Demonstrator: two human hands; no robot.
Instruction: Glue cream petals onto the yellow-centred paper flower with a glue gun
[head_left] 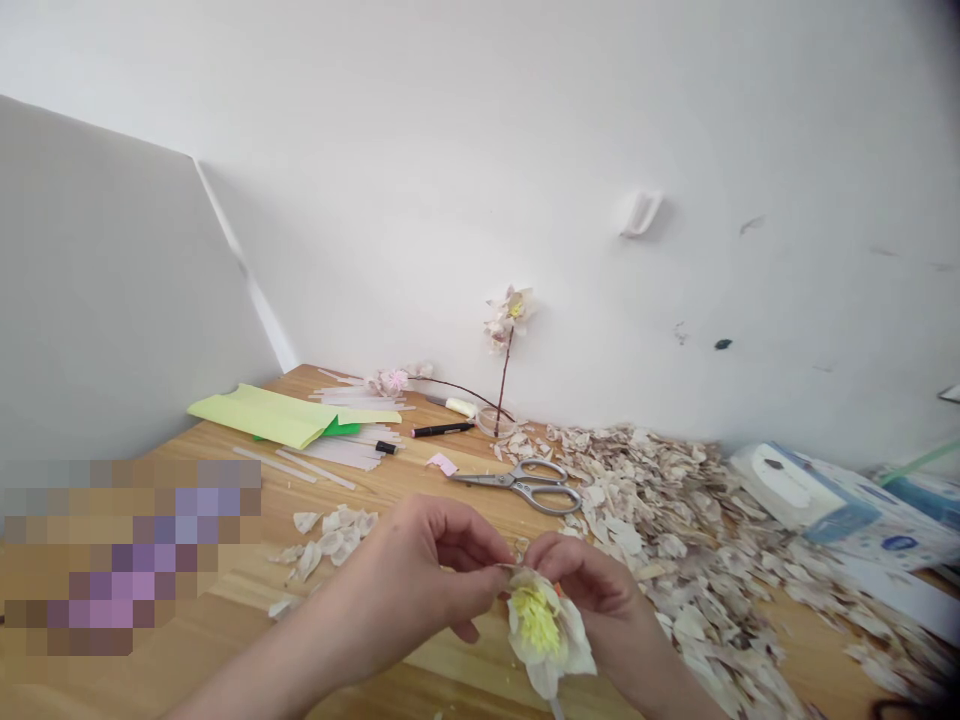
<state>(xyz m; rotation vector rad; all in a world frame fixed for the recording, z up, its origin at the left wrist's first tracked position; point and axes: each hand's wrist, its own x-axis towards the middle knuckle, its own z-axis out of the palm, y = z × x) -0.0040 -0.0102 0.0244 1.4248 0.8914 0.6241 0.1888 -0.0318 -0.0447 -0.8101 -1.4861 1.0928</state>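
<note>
Low in the head view, an artificial flower [538,625] with pale cream petals and a yellow centre hangs from my fingers. My left hand [412,572] pinches its upper petal edge from the left. My right hand [581,580] grips the same edge from the right, its fingertips close to those of my left hand. The flower's stem is mostly hidden below the frame. Just beyond my hands lie steel scissors [525,485] with open loop handles, not touched by either hand.
Loose pale petals form a large pile [637,540] on the wooden table [375,480], with a small group [330,535] to the left. Yellow-green paper [262,415], white strips, a black marker [442,429], a stemmed flower [510,320] and a tissue box [795,490] stand beyond.
</note>
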